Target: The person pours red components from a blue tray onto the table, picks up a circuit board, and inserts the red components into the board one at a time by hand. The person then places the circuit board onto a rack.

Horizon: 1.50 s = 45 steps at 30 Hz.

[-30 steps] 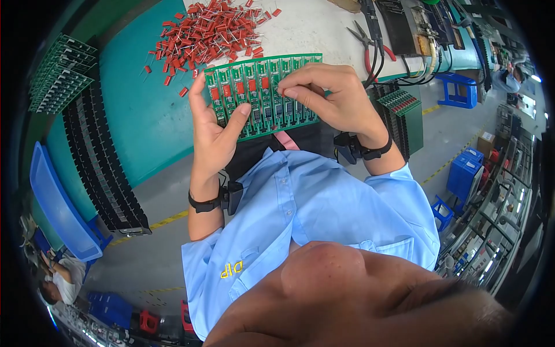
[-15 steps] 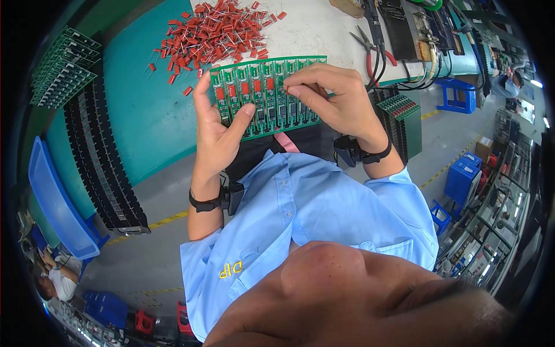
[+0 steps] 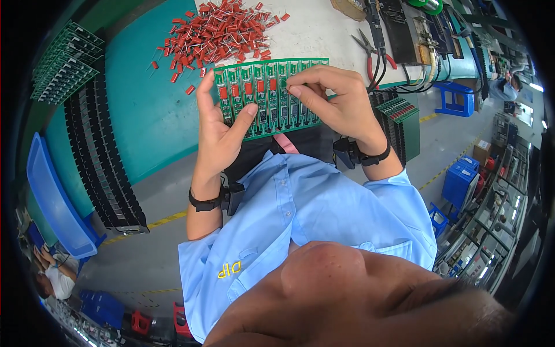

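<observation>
My left hand (image 3: 222,130) grips the left end of a green circuit board panel (image 3: 257,136), with its thumb across the front and its fingers at the edge. The panel is split into narrow upright strips. Several strips on its left side carry a red box-shaped capacitor (image 3: 248,88) in a row. Over the panel's right half, my right hand (image 3: 338,101) has thumb and index finger pinched together against a strip. Whatever lies between those fingertips is hidden. Beyond the panel, a heap of loose red capacitors (image 3: 225,32) with wire leads lies on the table.
Red-handled pliers (image 3: 370,58) and cables lie at the far right. Black slotted racks (image 3: 107,156) stand at left, beside stacked green boards (image 3: 66,63). A blue tray (image 3: 58,196) sits farther left. Another rack (image 3: 396,124) holding a populated board is at right, near a blue stool (image 3: 454,98).
The panel and both hands have shifted very slightly in the picture, along with the surroundings. My right fingers stay pinched at the same part of the panel.
</observation>
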Each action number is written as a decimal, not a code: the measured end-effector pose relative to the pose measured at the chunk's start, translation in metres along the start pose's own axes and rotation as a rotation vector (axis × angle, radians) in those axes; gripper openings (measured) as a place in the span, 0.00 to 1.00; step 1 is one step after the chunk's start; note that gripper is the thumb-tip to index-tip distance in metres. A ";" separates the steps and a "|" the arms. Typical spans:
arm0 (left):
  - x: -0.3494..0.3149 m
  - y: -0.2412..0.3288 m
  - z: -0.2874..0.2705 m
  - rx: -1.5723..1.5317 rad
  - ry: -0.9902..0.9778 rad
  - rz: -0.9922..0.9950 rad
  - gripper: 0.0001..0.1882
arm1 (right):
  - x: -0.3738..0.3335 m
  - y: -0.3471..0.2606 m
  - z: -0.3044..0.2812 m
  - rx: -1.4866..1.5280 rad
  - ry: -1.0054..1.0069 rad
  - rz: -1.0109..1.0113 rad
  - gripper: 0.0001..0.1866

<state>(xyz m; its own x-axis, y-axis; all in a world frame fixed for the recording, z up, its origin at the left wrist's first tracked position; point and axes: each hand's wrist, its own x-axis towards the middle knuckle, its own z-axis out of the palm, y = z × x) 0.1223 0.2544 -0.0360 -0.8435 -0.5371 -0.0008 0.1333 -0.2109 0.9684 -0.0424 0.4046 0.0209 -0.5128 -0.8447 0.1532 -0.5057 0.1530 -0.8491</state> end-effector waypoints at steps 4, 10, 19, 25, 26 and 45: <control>-0.001 0.001 -0.001 -0.008 -0.005 -0.006 0.41 | 0.007 -0.005 0.000 -0.048 -0.019 -0.003 0.05; 0.003 0.000 -0.004 -0.036 -0.017 -0.031 0.40 | 0.017 -0.008 0.003 -0.154 -0.026 -0.076 0.04; 0.001 0.000 -0.003 -0.053 -0.010 -0.027 0.39 | 0.037 0.002 -0.012 -0.236 -0.016 -0.135 0.03; 0.001 0.003 -0.002 -0.063 -0.044 -0.010 0.39 | 0.083 0.037 -0.031 -0.527 0.006 -0.181 0.08; 0.000 0.003 -0.003 -0.055 -0.041 -0.008 0.39 | 0.088 0.037 -0.029 -0.544 -0.036 -0.160 0.10; 0.001 0.001 0.001 -0.051 0.050 -0.028 0.41 | -0.001 0.012 -0.011 0.123 0.062 -0.011 0.08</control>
<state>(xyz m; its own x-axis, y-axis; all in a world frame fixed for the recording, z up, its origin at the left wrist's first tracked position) 0.1213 0.2545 -0.0351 -0.8202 -0.5705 -0.0411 0.1380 -0.2671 0.9537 -0.0556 0.4128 0.0162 -0.5511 -0.8124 0.1907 -0.4247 0.0763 -0.9021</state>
